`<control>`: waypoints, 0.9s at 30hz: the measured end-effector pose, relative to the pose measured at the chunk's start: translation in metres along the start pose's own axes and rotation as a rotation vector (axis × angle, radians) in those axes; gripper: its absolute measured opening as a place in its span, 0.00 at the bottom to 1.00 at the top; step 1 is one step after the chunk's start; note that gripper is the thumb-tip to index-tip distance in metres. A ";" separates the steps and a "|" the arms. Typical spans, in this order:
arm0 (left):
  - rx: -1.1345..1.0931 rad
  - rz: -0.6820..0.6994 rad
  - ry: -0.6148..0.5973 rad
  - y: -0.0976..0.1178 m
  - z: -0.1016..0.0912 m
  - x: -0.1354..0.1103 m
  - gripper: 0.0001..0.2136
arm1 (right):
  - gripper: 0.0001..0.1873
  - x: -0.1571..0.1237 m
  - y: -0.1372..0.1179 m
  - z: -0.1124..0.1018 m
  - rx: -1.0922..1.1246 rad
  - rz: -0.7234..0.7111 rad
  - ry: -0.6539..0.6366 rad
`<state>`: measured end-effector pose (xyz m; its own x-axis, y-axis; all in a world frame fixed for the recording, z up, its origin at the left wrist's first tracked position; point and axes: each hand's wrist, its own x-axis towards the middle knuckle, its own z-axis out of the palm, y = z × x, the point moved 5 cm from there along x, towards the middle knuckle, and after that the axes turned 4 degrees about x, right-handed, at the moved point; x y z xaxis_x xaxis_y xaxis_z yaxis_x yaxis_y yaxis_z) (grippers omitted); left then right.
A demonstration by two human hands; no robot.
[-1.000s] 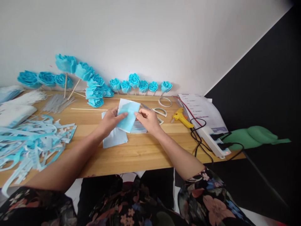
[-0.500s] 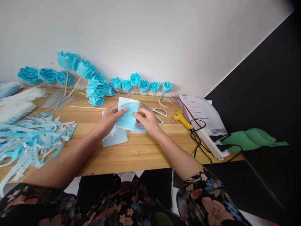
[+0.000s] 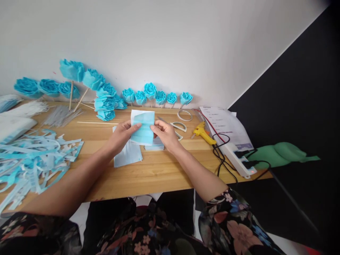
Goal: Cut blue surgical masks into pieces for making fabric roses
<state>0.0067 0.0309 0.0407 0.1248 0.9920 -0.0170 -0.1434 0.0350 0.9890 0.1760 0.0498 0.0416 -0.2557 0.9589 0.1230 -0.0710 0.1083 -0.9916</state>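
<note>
A light blue rectangular sheet is held upright above the wooden table. My left hand pinches its left edge and my right hand pinches its right edge. Under the hands lie more pale blue sheets and a small stack flat on the table. White-handled scissors rest just beyond my right hand.
Blue paper flowers on sticks line the wall, with bigger ones to the left. A heap of cut blue strips covers the left. A yellow glue gun, tape ring, papers and power strip sit right.
Both hands have turned the blue sheet from a tilted pose to nearly square and upright. The view has shifted slightly.
</note>
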 end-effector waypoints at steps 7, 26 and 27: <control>-0.037 0.067 -0.008 0.007 -0.002 0.001 0.14 | 0.21 0.003 0.000 -0.002 0.115 -0.004 -0.055; 0.067 0.220 -0.098 0.020 -0.010 0.003 0.06 | 0.27 -0.003 -0.004 0.006 0.250 0.113 -0.222; 0.070 0.223 -0.097 0.020 -0.010 0.003 0.06 | 0.26 -0.003 -0.003 0.008 0.232 0.117 -0.229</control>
<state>-0.0057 0.0358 0.0590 0.1922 0.9578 0.2137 -0.1101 -0.1953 0.9745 0.1697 0.0448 0.0443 -0.4827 0.8748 0.0411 -0.2387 -0.0862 -0.9673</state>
